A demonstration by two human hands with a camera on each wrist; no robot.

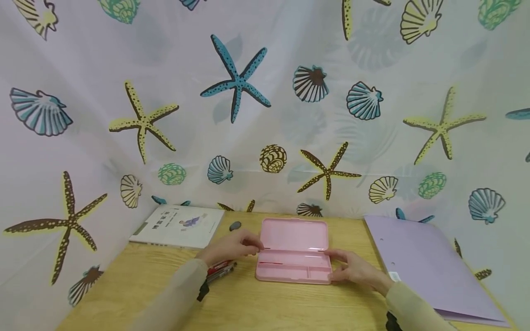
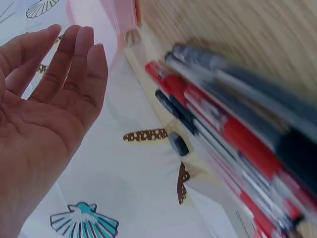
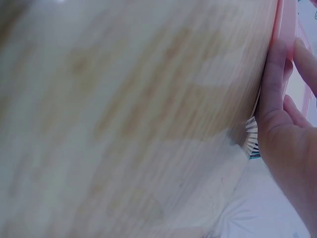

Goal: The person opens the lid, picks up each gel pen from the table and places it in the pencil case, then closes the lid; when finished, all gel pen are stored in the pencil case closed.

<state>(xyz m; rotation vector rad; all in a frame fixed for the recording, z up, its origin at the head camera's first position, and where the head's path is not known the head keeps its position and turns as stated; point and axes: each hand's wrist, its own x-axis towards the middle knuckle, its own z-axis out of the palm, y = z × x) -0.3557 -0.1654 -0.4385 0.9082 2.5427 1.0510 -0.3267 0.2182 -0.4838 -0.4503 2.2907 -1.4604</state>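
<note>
A pink pencil case (image 1: 294, 234) lies with its lid folded back, its tray toward me. A thin red item (image 1: 271, 263) shows along the tray's divider. My left hand (image 1: 232, 246) is at the case's left edge near the hinge, fingers loosely bent and nothing gripped; the left wrist view shows its palm and fingers (image 2: 69, 64) apart from the pink plastic. With thumb and fingers spread along the right end, my right hand (image 1: 356, 269) holds the tray; the right wrist view has its fingers (image 3: 272, 79) against the pink side.
Several red and dark pens (image 1: 219, 270) lie beside my left wrist. A white book (image 1: 180, 225) sits at the back left, with a small dark oval object (image 1: 235, 225) right of it. On the right lies a purple folder (image 1: 430, 266). A shell-patterned curtain (image 1: 265, 124) surrounds the table.
</note>
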